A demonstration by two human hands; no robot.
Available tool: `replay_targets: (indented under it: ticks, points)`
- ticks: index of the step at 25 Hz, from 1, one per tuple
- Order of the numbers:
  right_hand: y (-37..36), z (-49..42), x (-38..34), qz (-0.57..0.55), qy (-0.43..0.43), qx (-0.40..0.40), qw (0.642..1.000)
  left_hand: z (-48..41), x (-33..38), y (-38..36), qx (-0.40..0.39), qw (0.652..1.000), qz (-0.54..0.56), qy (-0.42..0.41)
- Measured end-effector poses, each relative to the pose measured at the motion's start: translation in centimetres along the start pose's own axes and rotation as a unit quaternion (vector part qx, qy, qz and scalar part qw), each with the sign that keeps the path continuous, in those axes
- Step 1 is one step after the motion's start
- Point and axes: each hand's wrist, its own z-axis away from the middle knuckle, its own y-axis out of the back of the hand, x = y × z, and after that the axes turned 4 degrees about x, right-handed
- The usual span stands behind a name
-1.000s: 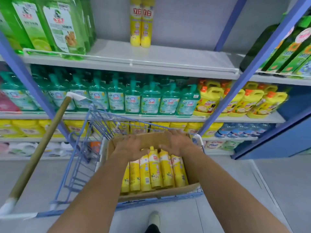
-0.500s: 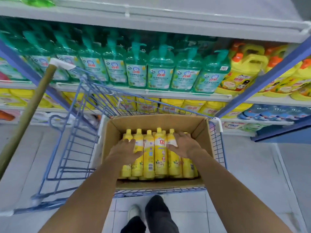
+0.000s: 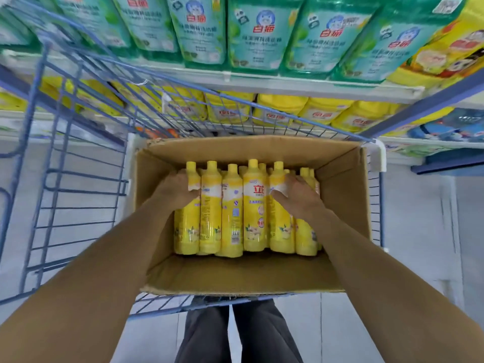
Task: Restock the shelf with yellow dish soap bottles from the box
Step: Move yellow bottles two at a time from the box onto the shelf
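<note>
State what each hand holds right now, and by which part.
The left hand wraps the shoulder of the leftmost yellow bottle in the box. The right hand lies on the upper bodies of the right-side bottles; a closed grip cannot be told.

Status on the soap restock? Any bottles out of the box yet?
Done: nothing visible; the yellow bottles all lie in the box in the cart. In hand: left hand rests on the leftmost bottles, right hand on those at the right; whether either has closed a grip is unclear. Left: lift them out and shelve every one.
</note>
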Motion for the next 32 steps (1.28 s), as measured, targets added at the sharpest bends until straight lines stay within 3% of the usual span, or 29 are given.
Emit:
replay_targets:
  ticks: [7,10,15,22,32]
  points:
    - [-1.5,-3.1,-0.9,-0.081,-0.062,0.08,0.992,-2.7,-0.4,-1.3,0.013,0.997,0.064,0.031]
    - [-1.4,-4.1,-1.2,-0.119,-0.122,0.054,0.984,-2.7,-0.1,-0.6,0.011,0.994,0.095,0.052]
    - [0.3,-2.5,-2.0,-0.179,-0.136,0.019,0.974,-0.5,0.7,0.4,0.052,0.967,0.224,0.105]
    - [7.8,2.9,-5.5,-0.075,-0.026,0.008,0.997,5.2,2.4,7.1,0.094,0.98,0.173,0.03]
    - [27.5,14.1,-15.2,-0.103,0.138,0.182,0.968,17.4,10.2,27.5,0.24,0.933,0.207,-0.172]
